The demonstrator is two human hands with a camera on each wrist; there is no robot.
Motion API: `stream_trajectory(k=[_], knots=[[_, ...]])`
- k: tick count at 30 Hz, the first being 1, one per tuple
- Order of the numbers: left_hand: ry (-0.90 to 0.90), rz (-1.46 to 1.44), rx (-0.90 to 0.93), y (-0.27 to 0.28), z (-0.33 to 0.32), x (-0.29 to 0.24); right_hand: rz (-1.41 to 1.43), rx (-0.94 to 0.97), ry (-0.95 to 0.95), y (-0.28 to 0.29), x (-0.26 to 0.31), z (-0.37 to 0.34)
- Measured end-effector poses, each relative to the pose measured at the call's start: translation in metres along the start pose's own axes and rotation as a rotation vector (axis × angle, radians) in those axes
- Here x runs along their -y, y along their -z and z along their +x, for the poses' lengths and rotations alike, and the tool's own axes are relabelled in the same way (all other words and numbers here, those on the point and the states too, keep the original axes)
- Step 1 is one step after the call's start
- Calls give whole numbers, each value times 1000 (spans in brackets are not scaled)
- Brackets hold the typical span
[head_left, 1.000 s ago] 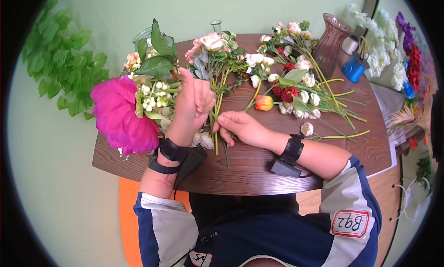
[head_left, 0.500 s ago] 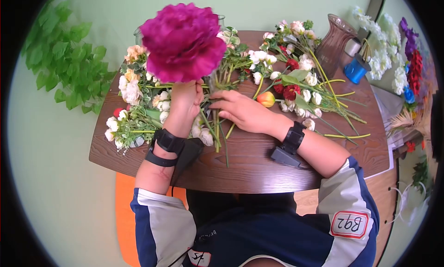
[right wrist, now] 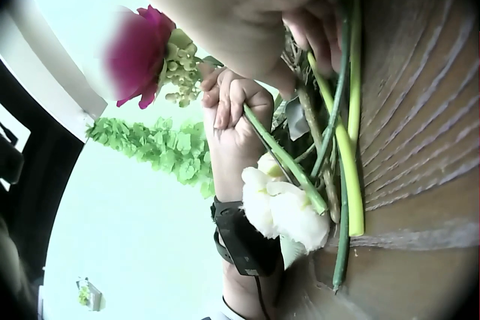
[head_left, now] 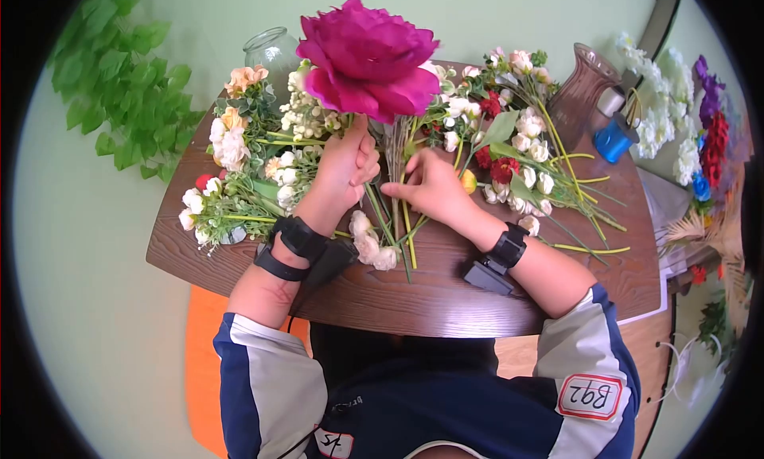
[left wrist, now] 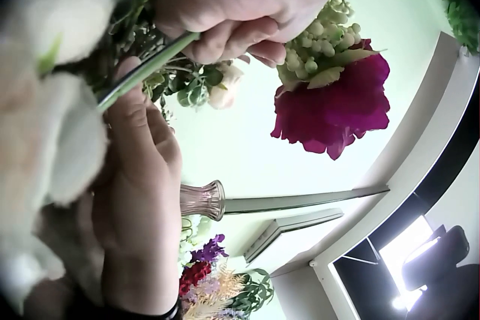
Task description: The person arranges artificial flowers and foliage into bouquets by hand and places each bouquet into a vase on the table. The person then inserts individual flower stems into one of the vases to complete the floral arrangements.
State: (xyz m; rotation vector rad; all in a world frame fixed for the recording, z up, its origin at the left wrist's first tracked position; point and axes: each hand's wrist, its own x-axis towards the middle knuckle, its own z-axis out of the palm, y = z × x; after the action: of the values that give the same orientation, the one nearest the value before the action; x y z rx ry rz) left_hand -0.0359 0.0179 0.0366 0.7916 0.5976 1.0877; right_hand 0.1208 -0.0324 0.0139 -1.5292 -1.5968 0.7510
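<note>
In the head view, my left hand (head_left: 348,165) grips the stem of a large magenta peony (head_left: 370,61), bloom raised above the fist. A sprig of white berries (right wrist: 180,69) sits just beneath the bloom. The green stem (right wrist: 289,162) slants out below that fist in the right wrist view. My right hand (head_left: 434,187) is beside it, thumb and fingers around a bundle of flower stems (head_left: 398,161) standing over the table. The peony partly hides the bundle's blooms. Close below the hands lie white roses (head_left: 372,243).
Peach and white flowers (head_left: 231,145) lie on the table's left side. Red and white flowers (head_left: 509,165) with long stems spread to the right. A glass jar (head_left: 270,53) is at the back left, a pinkish vase (head_left: 585,93) and a blue spool (head_left: 614,141) at the back right.
The peony, hanging out to the left at first, has swung upright and then over to the right. My right hand spread its fingers over the stems and now holds them.
</note>
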Motion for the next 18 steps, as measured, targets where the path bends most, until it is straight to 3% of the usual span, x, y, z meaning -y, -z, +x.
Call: stream_trajectory(k=[2, 4, 6, 8, 12, 14, 18], knots=[[6, -21, 120, 2, -1, 2, -8, 218, -39, -4, -6, 4], [11, -4, 154, 5, -1, 2, 1, 195, 8, -2, -11, 6], [-23, -59, 282, 3, -4, 2, 372, 244, -92, 3, -9, 7], [-22, -26, 267, 0, -8, 2, 669, 105, 25, 9, -10, 7], [-103, -41, 298, 13, 1, 4, 890, -232, 281, 20, 5, 9], [-179, -27, 408, 19, 3, 5, 886, -357, 361, 31, 18, 8], [-207, 5, 389, 8, -2, -2, 785, -389, 428, 41, 19, 8]])
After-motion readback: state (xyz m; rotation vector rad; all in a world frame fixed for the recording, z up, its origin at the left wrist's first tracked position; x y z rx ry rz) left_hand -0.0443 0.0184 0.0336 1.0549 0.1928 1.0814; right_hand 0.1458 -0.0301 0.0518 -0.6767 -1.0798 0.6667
